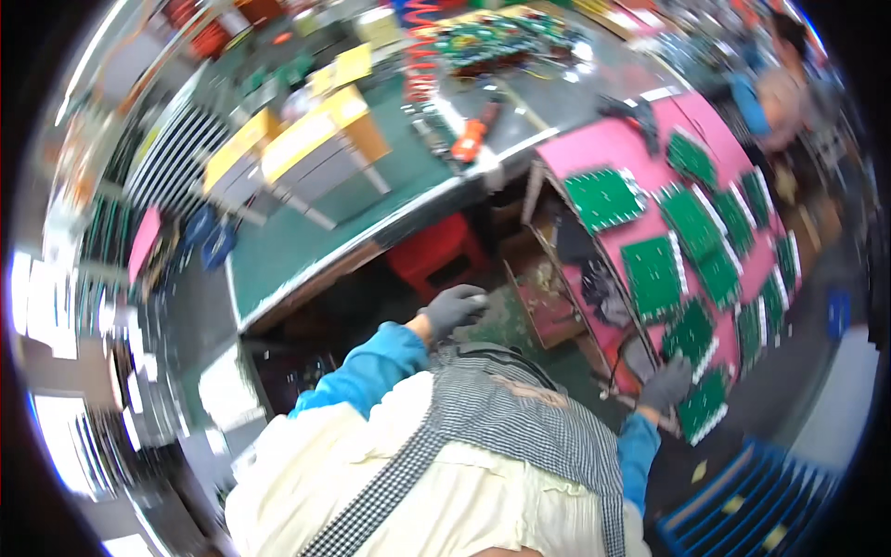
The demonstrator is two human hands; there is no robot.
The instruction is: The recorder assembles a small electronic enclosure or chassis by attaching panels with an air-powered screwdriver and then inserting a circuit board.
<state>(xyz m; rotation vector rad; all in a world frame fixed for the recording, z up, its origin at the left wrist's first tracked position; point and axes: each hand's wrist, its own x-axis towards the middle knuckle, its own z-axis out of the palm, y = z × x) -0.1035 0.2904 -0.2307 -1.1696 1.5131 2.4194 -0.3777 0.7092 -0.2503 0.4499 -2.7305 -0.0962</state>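
Note:
My left hand (454, 311), in a grey glove, hangs in front of my body with its fingers curled in. A pale spot shows at its fingertips, and I cannot make out whether it is a small thing held or part of the glove. My right hand (666, 382), also gloved in grey, is at the near edge of the pink-topped table, fingers stretched toward a green circuit board (690, 331). Another green circuit board (703, 408) lies just beside that hand. Whether the fingers touch either board is blurred. More boards with white edge strips lie in rows beyond.
A green-topped bench (399, 190) carries yellow-and-grey bins (311, 153) and an orange-handled tool (471, 137). Below it stands a red stool (438, 251). A dark power tool (640, 121) lies on the pink table (594, 144). Blue slatted rack (742, 497) at lower right; a person (780, 97) at far right.

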